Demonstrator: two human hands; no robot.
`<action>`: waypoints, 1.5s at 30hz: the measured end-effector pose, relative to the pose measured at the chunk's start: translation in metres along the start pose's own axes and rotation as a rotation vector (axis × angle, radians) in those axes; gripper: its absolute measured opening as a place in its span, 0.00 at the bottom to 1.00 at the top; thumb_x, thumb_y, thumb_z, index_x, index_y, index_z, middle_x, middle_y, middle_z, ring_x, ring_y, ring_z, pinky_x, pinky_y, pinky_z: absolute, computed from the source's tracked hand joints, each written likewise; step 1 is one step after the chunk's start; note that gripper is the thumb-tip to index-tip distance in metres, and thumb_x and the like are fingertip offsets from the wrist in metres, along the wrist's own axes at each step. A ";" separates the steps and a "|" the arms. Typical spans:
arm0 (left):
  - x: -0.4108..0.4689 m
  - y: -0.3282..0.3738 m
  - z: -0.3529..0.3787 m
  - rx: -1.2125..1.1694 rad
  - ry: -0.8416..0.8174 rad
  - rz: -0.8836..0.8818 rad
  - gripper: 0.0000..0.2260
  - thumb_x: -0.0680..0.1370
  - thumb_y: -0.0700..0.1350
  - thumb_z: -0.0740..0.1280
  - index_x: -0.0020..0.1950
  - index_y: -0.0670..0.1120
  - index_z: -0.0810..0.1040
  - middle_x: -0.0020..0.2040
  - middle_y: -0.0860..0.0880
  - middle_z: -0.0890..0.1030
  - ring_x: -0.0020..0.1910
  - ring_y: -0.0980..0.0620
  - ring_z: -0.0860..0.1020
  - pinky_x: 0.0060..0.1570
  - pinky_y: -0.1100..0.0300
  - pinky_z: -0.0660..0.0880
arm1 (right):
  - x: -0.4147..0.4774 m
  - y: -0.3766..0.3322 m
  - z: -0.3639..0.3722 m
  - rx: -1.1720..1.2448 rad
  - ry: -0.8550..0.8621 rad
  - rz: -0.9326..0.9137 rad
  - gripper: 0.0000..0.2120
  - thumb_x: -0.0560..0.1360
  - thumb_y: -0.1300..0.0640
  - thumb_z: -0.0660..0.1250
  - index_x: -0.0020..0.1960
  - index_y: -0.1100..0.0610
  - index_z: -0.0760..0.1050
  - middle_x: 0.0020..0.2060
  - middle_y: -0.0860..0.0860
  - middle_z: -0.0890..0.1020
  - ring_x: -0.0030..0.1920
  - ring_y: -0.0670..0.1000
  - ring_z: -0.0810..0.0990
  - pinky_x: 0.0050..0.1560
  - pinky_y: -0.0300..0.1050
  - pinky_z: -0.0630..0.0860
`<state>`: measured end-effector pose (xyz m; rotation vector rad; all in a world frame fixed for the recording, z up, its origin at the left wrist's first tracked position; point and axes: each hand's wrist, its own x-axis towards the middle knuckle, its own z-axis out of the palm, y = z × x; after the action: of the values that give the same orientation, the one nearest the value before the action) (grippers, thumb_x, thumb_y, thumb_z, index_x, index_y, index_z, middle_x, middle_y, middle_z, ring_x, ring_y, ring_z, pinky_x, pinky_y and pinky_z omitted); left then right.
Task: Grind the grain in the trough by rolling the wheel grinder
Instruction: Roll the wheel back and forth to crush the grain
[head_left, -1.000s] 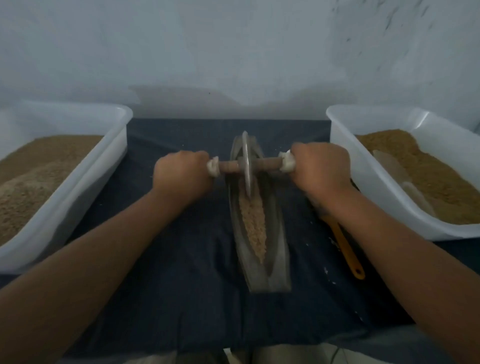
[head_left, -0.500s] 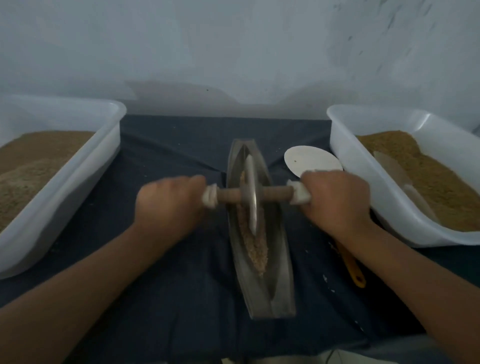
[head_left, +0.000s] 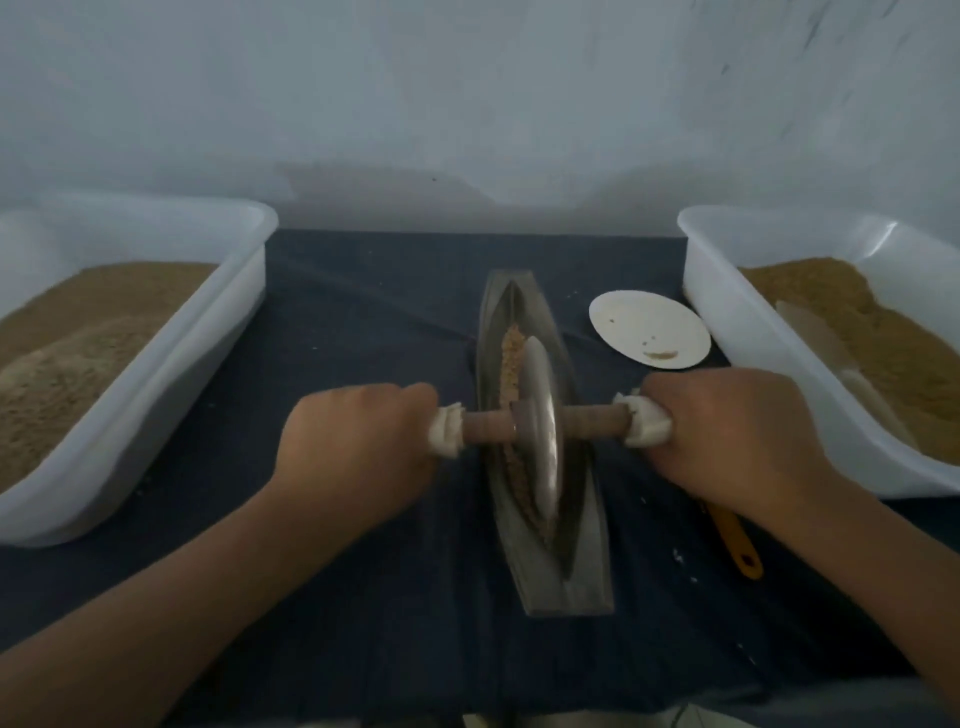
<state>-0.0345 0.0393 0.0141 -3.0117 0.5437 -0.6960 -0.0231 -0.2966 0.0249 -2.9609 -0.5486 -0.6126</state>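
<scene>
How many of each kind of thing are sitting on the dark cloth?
white tubs: 2
white plate: 1
trough: 1
wheel grinder: 1
orange-handled tool: 1
Total: 6

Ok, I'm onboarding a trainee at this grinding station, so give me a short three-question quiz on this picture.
1. True or false: the left hand and right hand both grip the axle ends of the metal wheel grinder.
2. The round white plate lies: A) in the left tub; B) on the dark cloth beside the grey boat-shaped trough; C) in the trough.
3. What colour is the tool handle by the right forearm?
Key: 1 true; 2 B; 3 orange.
</scene>
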 end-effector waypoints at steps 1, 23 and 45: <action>0.004 -0.001 0.007 -0.027 0.016 -0.016 0.18 0.72 0.55 0.71 0.33 0.54 0.63 0.25 0.56 0.66 0.20 0.52 0.65 0.25 0.65 0.57 | 0.008 -0.002 0.001 -0.053 0.035 -0.009 0.13 0.71 0.42 0.63 0.32 0.46 0.67 0.23 0.41 0.64 0.23 0.43 0.66 0.24 0.39 0.60; 0.052 -0.010 0.024 0.044 0.036 -0.078 0.19 0.74 0.53 0.72 0.34 0.52 0.62 0.28 0.54 0.67 0.25 0.46 0.71 0.29 0.61 0.61 | 0.051 -0.001 0.032 -0.104 0.132 0.082 0.21 0.79 0.36 0.53 0.33 0.46 0.62 0.25 0.43 0.68 0.26 0.46 0.68 0.28 0.41 0.61; 0.114 -0.010 0.012 0.089 -0.109 -0.150 0.13 0.77 0.56 0.67 0.39 0.50 0.72 0.32 0.51 0.69 0.33 0.44 0.75 0.35 0.56 0.68 | 0.090 0.003 0.031 -0.033 -0.002 0.185 0.20 0.81 0.38 0.57 0.36 0.47 0.72 0.32 0.45 0.76 0.35 0.52 0.78 0.38 0.48 0.73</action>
<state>0.0698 0.0097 0.0523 -3.0065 0.2786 -0.5402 0.0665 -0.2652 0.0322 -2.9971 -0.2623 -0.6061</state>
